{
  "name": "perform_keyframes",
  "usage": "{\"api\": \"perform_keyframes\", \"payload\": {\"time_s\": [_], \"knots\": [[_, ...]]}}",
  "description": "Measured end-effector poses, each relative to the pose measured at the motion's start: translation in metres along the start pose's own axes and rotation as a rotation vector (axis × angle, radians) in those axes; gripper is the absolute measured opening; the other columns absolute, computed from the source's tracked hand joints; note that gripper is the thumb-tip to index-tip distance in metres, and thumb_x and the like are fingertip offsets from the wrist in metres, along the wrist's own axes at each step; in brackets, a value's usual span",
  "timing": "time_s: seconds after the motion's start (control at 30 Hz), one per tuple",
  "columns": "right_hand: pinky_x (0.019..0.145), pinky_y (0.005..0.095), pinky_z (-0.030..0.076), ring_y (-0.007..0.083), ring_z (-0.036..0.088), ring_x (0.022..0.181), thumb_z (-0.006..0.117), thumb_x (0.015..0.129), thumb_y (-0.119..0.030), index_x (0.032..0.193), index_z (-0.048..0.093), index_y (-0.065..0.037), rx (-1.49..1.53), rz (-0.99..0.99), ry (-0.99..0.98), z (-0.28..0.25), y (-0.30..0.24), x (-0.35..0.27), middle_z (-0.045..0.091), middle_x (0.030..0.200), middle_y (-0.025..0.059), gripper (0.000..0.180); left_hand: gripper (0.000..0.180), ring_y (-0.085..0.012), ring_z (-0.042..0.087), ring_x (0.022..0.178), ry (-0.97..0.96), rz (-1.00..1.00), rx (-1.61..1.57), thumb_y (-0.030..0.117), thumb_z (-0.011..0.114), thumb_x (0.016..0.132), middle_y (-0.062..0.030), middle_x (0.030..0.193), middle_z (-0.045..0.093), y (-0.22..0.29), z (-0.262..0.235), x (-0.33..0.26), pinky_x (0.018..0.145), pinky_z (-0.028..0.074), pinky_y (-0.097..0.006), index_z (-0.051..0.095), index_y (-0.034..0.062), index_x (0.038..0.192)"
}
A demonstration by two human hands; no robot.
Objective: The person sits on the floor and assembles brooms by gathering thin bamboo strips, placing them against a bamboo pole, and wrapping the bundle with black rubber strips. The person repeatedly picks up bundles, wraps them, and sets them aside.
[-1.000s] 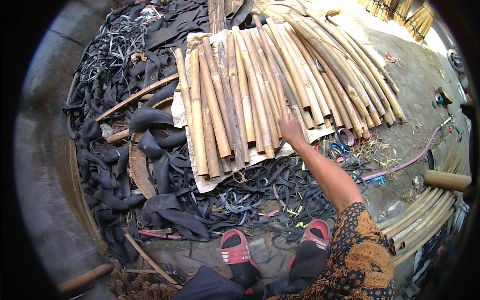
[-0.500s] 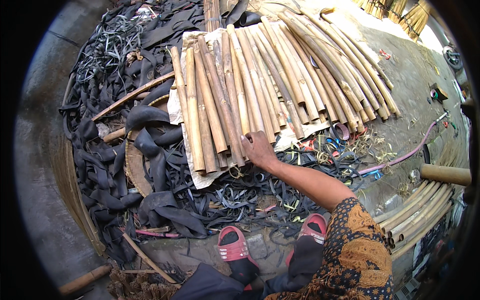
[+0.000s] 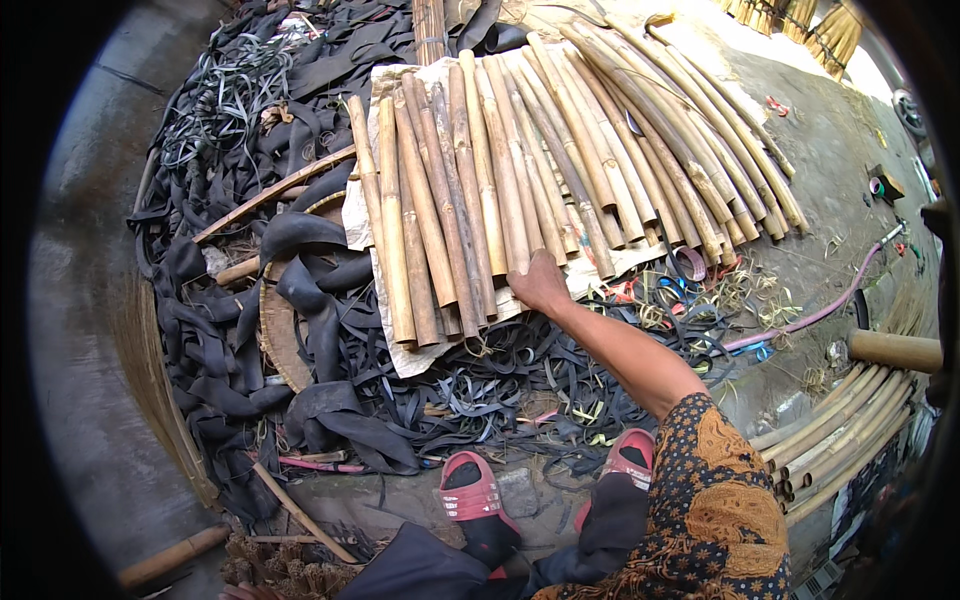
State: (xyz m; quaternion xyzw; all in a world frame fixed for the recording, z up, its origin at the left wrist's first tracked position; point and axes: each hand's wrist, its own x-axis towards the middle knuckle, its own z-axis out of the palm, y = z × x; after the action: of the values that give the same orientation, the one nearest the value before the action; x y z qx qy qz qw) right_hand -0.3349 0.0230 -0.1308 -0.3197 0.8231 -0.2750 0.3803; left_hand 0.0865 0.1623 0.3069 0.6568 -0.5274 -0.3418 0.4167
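A row of several tan bamboo poles [image 3: 470, 200] lies side by side on a white sheet [image 3: 400, 352] spread over the ground. My right hand [image 3: 540, 283] reaches out from the lower right to the near ends of the middle poles. Its back faces up and its fingers curl over the end of one bamboo pole [image 3: 512, 225]. The patterned sleeve [image 3: 715, 510] of that arm fills the lower right corner. My left hand is out of sight.
Heaps of black rubber strips and tubes [image 3: 300, 290] surround the sheet on the left and front. My feet in red sandals [image 3: 472, 495] stand below. A pink hose [image 3: 820, 312], a thick pole [image 3: 895, 350] and more stacked poles [image 3: 840, 425] lie at the right.
My right hand has moved leftward along the near ends of the poles, from the right part of the row to its middle.
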Motion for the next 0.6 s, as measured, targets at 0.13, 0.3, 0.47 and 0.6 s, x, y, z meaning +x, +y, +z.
{"api": "perform_keyframes", "payload": {"time_s": [0.13, 0.3, 0.47, 0.6], "knots": [[0.099, 0.0463, 0.050, 0.0472, 0.065, 0.111, 0.061, 0.085, -0.030, 0.115, 0.057, 0.018, 0.379, 0.045, 0.059, 0.002, -0.007, 0.001, 0.064, 0.114, 0.0407, 0.057, 0.042, -0.0085, 0.033, 0.051, -0.011, -0.009, -0.056, 0.048, 0.050, 0.108, 0.0027, 0.067, 0.040, -0.005, -0.004, -0.001, 0.049, 0.035, -0.025, 0.046, 0.0159, 0.081], [0.097, 0.0547, 0.051, 0.0538, 0.066, 0.103, 0.059, 0.093, -0.033, 0.117, 0.048, 0.013, 0.221, -0.047, 0.068, 0.012, -0.017, -0.025, 0.064, 0.107, 0.0430, 0.053, 0.041, -0.0091, 0.033, 0.052, -0.071, 0.024, -0.077, 0.046, 0.050, 0.109, 0.0022, 0.068, 0.040, -0.005, -0.006, 0.000, 0.050, 0.035, -0.025, 0.046, 0.0159, 0.081], [0.094, 0.0550, 0.052, 0.0518, 0.067, 0.101, 0.058, 0.094, -0.031, 0.123, 0.047, 0.013, 0.271, -0.169, -0.049, 0.023, -0.041, -0.046, 0.066, 0.105, 0.0374, 0.054, 0.042, -0.0094, 0.033, 0.052, -0.053, 0.026, -0.035, 0.044, 0.045, 0.111, 0.0015, 0.068, 0.041, -0.003, 0.000, 0.000, 0.051, 0.036, -0.026, 0.045, 0.0152, 0.081], [0.101, 0.0529, 0.048, 0.0497, 0.060, 0.112, 0.061, 0.093, -0.030, 0.128, 0.049, 0.012, 0.236, -0.301, -0.036, 0.037, -0.071, -0.062, 0.058, 0.118, 0.0351, 0.056, 0.042, -0.0093, 0.033, 0.052, -0.035, 0.049, -0.022, 0.044, 0.044, 0.111, 0.0013, 0.068, 0.041, -0.002, 0.002, 0.001, 0.051, 0.035, -0.026, 0.044, 0.0150, 0.081]]}}
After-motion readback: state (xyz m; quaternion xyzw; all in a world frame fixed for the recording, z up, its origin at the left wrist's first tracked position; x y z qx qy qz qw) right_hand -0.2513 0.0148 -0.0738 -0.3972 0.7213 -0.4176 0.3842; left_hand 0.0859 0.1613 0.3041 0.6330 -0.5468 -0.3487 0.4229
